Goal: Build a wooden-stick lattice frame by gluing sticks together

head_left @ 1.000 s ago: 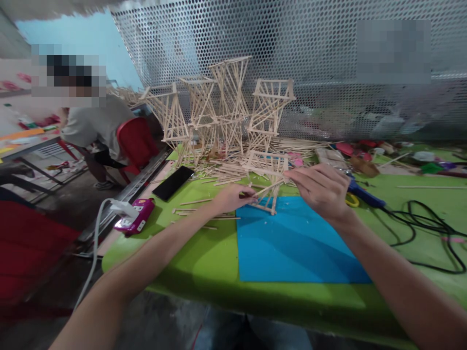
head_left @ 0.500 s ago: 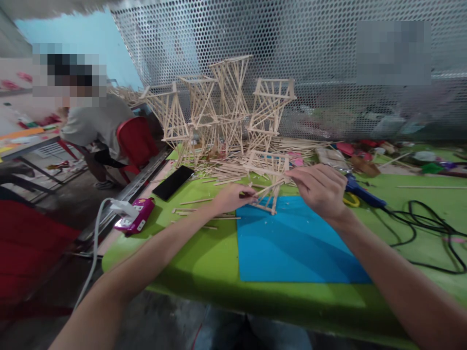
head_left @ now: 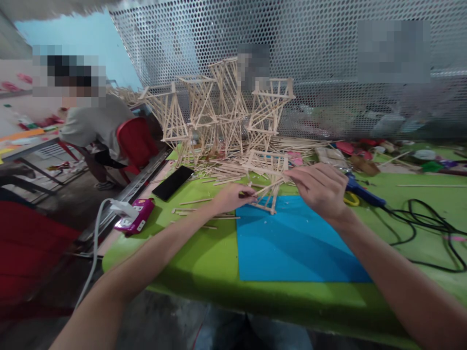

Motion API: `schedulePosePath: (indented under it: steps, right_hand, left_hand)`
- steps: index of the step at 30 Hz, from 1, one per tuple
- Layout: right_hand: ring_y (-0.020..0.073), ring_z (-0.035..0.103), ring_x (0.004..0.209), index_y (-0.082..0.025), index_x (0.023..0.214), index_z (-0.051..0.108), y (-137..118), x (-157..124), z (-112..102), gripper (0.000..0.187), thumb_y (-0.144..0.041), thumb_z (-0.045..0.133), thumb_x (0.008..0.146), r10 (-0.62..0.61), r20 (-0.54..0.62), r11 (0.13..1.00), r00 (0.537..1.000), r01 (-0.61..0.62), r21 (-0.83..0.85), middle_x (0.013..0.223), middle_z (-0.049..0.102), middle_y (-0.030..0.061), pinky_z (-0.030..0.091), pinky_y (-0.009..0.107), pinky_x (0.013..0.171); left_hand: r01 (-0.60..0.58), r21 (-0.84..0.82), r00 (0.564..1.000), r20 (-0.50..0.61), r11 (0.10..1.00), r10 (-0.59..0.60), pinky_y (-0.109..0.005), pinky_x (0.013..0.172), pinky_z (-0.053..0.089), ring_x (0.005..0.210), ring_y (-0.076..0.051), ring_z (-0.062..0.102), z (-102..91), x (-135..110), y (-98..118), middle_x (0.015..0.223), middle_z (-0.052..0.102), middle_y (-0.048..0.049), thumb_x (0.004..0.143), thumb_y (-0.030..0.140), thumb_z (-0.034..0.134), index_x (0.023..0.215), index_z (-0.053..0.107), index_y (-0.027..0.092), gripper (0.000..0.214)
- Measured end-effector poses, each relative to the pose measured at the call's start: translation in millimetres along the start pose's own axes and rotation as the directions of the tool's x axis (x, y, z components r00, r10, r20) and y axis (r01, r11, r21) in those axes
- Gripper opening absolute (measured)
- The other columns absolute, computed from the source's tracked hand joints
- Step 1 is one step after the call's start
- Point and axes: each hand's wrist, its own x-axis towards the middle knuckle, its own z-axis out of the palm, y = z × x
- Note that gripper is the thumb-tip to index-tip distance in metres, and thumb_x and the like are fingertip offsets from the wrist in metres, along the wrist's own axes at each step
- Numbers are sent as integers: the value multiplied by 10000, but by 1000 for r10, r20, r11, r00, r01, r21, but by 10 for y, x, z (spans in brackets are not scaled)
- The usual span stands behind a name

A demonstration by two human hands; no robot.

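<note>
Holding one thin wooden stick between both hands, the person works at the far edge of a blue mat on the green surface. The left hand has its fingers pinched together on the stick's left, lower end. The right hand has its fingers closed on the right, higher end. The stick slants up from left to right and lies against the top of a small stick frame, which stands on the mat's far edge. Whether the stick is fixed to that frame cannot be told.

Beyond the hands, a loose pile of sticks covers the surface. Behind it several tall stick towers stand against a perforated metal screen.

To the left of the pile a black phone lies flat. Nearer and further left, a pink power strip sits at the surface edge with a white plug in it.

Just right of the right hand lies a blue glue gun. A black cable loops across the surface further right.

At far left another person bends forward beside a red chair.
</note>
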Motion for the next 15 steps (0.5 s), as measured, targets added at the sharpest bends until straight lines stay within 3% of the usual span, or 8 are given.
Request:
schedulePosePath:
  steps: [4, 15]
  right_hand:
    - [222, 742, 861, -345, 1098, 820, 4, -11, 3, 188, -248, 726, 968, 9, 18, 1000, 1000, -9, 11, 1009, 838, -16, 542, 377, 764]
    - [206, 736, 830, -304, 1119, 816, -16, 36, -20, 210, -203, 765, 942, -81, -70, 997, 994, 81, -2, 970, 838, -7, 532, 358, 739]
  left_hand:
    - [8, 7, 1000, 5, 1000, -8, -244, 761, 553, 843, -153, 749, -8, 4, 15, 1003, 834, -29, 944, 305, 719, 1043, 836, 202, 184]
    - [10, 11, 1000, 4, 1000, -10, -269, 793, 575, 852, -164, 754, -11, -5, 16, 1017, 835, -32, 942, 352, 716, 1047, 837, 203, 219]
